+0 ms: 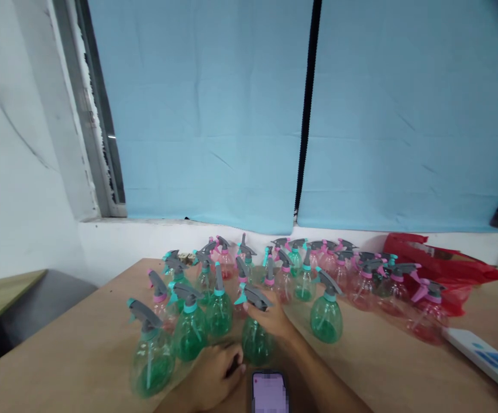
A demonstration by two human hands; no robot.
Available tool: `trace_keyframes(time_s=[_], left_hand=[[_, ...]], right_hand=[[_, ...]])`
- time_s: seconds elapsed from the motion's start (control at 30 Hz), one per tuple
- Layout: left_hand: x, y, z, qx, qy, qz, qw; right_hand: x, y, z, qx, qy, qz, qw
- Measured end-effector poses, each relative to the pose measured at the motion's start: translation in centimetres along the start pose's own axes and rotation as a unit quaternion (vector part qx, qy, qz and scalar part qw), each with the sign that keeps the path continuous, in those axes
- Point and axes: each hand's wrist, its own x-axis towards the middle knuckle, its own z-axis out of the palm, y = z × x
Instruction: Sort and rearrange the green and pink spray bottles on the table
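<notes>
My right hand (272,315) is closed around the neck of a green spray bottle (256,342), just under its grey and turquoise trigger head. This bottle stands upright in front of me. My left hand (216,370) is curled into a loose fist low over the table, left of that bottle, and I see nothing in it. Close to its left are a green spray bottle (191,332) and another green spray bottle (153,367) with a tilted grey head. On the right, apart from my hand, stands a green spray bottle (326,318).
Several pink spray bottles (365,287) and green ones crowd the wooden table (81,344) toward the wall. A phone (270,393) lies at the near edge. A red plastic bag (438,267) and a white box (485,355) are on the right. Blue curtains (210,115) hang behind.
</notes>
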Motion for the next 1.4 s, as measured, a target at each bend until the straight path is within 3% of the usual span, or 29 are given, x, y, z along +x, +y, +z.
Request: trace_keyframes(time_s=[0.1,0.3,0.53,1.4], left_hand=[[0.0,0.0,0.0,-0.002,0.004,0.001,1.0],[0.0,0.0,-0.1,-0.007,0.005,0.012,1.0],[-0.1,0.1,-0.2,0.01,0.0,0.004,1.0],[-0.2,0.1,-0.1,0.008,0.009,0.012,1.0]], right_hand=[[-0.1,0.2,0.0,0.044,-0.029,0.044,0.998],[0.5,-1.6,-0.4,0.133,-0.077,0.066,0.986],[0.7,-1.4,-0.5,0.16,-0.073,0.093,0.98],[0.8,-1.0,-1.8,0.123,-0.069,0.099,0.985]])
